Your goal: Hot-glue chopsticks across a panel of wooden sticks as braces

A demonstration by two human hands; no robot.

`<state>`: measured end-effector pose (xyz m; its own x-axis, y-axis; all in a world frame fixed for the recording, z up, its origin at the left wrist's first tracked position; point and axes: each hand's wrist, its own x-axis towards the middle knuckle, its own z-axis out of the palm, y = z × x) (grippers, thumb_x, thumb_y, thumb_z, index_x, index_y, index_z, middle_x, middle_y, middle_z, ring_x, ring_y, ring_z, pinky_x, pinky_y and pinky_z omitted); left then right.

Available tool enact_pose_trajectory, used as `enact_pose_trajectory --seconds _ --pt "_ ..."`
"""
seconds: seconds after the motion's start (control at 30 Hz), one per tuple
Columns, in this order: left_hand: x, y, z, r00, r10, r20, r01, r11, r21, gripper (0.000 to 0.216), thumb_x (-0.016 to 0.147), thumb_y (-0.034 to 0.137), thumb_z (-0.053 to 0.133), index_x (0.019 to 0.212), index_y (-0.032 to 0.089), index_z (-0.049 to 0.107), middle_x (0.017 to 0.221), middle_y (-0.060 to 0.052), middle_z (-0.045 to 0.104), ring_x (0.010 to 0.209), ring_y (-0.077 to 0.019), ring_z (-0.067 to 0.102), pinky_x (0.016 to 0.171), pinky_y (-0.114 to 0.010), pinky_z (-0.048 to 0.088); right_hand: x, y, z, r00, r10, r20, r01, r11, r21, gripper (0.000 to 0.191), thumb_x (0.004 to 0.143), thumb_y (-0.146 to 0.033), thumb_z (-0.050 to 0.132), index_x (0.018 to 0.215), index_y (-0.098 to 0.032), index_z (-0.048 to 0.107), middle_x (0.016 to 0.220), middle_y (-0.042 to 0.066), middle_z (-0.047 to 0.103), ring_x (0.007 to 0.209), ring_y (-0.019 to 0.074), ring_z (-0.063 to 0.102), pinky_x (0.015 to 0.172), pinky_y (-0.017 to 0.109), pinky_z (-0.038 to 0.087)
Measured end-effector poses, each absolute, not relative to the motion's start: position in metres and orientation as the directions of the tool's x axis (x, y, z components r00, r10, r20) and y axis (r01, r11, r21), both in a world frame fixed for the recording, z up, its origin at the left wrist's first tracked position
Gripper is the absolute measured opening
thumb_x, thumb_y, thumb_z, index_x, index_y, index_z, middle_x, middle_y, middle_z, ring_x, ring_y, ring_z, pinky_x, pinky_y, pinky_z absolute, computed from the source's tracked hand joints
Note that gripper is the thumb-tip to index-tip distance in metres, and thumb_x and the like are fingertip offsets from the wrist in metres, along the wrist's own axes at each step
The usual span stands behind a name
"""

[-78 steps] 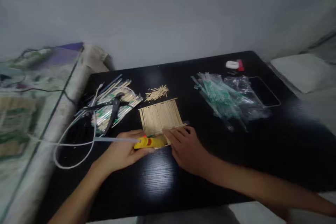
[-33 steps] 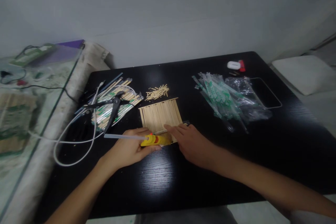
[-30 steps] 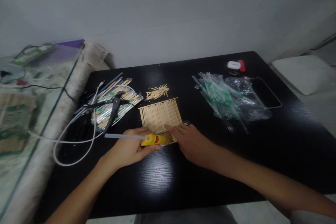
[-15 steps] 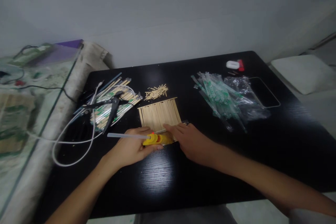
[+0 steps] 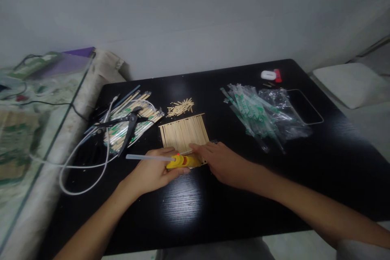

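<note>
In my left hand [image 5: 154,172] is a yellow hot glue gun [image 5: 179,161], fingers wrapped round it. A long translucent glue stick [image 5: 149,157] juts out of its rear to the left, and a small red light shows on top. The gun's front end is over the near part of a flat panel of wooden sticks [image 5: 184,132], laid side by side with a crosswise stick along the far edge. My right hand [image 5: 224,164] grips the panel's near right part, its index finger lying on top. Its thumb and the nozzle tip are hard to make out.
Short cut stick pieces [image 5: 181,107] lie behind the panel. To the left, pliers [image 5: 131,128] rest on wrapped chopsticks [image 5: 117,134] beside a looped white cable [image 5: 62,174]. Plastic wrappers [image 5: 251,109], a phone [image 5: 304,107] and a white case [image 5: 268,75] lie right.
Almost nothing differs. Both hands keep their hold at the panel, and the whole view has shifted very slightly.
</note>
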<state>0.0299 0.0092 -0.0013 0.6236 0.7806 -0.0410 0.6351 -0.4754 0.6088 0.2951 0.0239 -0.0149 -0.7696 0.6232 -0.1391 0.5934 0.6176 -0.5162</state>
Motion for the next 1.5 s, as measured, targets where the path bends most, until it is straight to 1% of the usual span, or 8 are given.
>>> enact_pose_trajectory --seconds 0.13,0.3,0.53,0.67,0.87,1.17,1.37,1.5 --pt "0.03 0.01 -0.002 0.624 0.781 -0.032 0.629 -0.478 0.614 0.033 0.103 0.047 0.062 0.085 0.019 0.065 0.082 -0.001 0.065 0.072 -0.0154 0.061 0.066 -0.028 0.044 0.297 0.026 -0.016 -0.777 0.612 -0.149 0.585 0.612 -0.533 0.087 0.082 0.006 0.051 0.164 -0.017 0.032 0.143 0.019 0.065 0.126 0.029 0.062 0.1 0.049 0.049" --pt "0.031 0.009 -0.003 0.611 0.789 -0.056 0.644 -0.455 0.615 0.035 0.102 0.05 0.062 0.086 0.019 0.065 0.082 -0.001 0.064 0.073 -0.0157 0.061 0.066 -0.029 0.043 0.298 0.028 -0.015 -0.778 0.609 -0.153 0.579 0.602 -0.551 0.082 0.083 0.006 0.051 0.162 -0.013 0.035 0.14 0.019 0.066 0.124 0.0276 0.064 0.101 0.046 0.049" --pt "0.036 0.011 0.0 0.599 0.798 -0.062 0.653 -0.442 0.615 0.039 0.101 0.052 0.062 0.084 0.018 0.066 0.078 -0.002 0.064 0.07 -0.0153 0.06 0.063 -0.029 0.043 0.3 0.029 -0.015 -0.776 0.612 -0.151 0.578 0.596 -0.558 0.085 0.082 0.007 0.052 0.162 -0.017 0.036 0.139 0.017 0.068 0.123 0.0267 0.065 0.099 0.045 0.049" --pt "0.039 0.011 0.0 0.6 0.797 -0.071 0.651 -0.434 0.622 0.036 0.102 0.051 0.062 0.087 0.019 0.068 0.08 -0.002 0.064 0.071 -0.0156 0.061 0.065 -0.029 0.044 0.301 0.03 -0.015 -0.776 0.612 -0.152 0.574 0.584 -0.574 0.085 0.081 0.007 0.052 0.162 -0.017 0.036 0.138 0.016 0.068 0.122 0.0259 0.065 0.1 0.044 0.049" --pt "0.041 0.012 -0.001 0.597 0.8 -0.068 0.659 -0.44 0.61 0.037 0.102 0.051 0.061 0.085 0.019 0.066 0.081 -0.002 0.064 0.072 -0.0161 0.061 0.064 -0.029 0.042 0.302 0.032 -0.013 -0.779 0.606 -0.164 0.571 0.576 -0.585 0.082 0.084 0.006 0.051 0.161 -0.015 0.035 0.141 0.016 0.067 0.122 0.0269 0.064 0.102 0.046 0.048" --pt "0.041 0.013 -0.001 0.601 0.796 -0.072 0.655 -0.439 0.615 0.034 0.102 0.049 0.062 0.088 0.019 0.066 0.081 -0.002 0.065 0.073 -0.0164 0.061 0.066 -0.03 0.044 0.303 0.032 -0.013 -0.778 0.609 -0.157 0.56 0.557 -0.614 0.082 0.084 0.006 0.049 0.161 -0.018 0.036 0.142 0.015 0.066 0.124 0.0264 0.064 0.103 0.045 0.048" --pt "0.043 0.014 -0.003 0.611 0.789 -0.065 0.644 -0.447 0.62 0.033 0.102 0.049 0.063 0.089 0.019 0.066 0.082 -0.002 0.065 0.074 -0.0164 0.062 0.066 -0.029 0.043 0.303 0.033 -0.011 -0.78 0.602 -0.172 0.559 0.546 -0.624 0.08 0.085 0.006 0.049 0.161 -0.016 0.036 0.141 0.016 0.066 0.122 0.0263 0.064 0.102 0.045 0.047" --pt "0.044 0.015 -0.005 0.613 0.789 -0.046 0.63 -0.452 0.632 0.032 0.101 0.048 0.065 0.088 0.019 0.065 0.081 0.0 0.064 0.074 -0.015 0.061 0.067 -0.029 0.043 0.304 0.034 -0.01 -0.785 0.59 -0.189 0.555 0.534 -0.638 0.082 0.084 0.006 0.049 0.162 -0.016 0.034 0.142 0.017 0.065 0.125 0.0274 0.062 0.104 0.045 0.046"
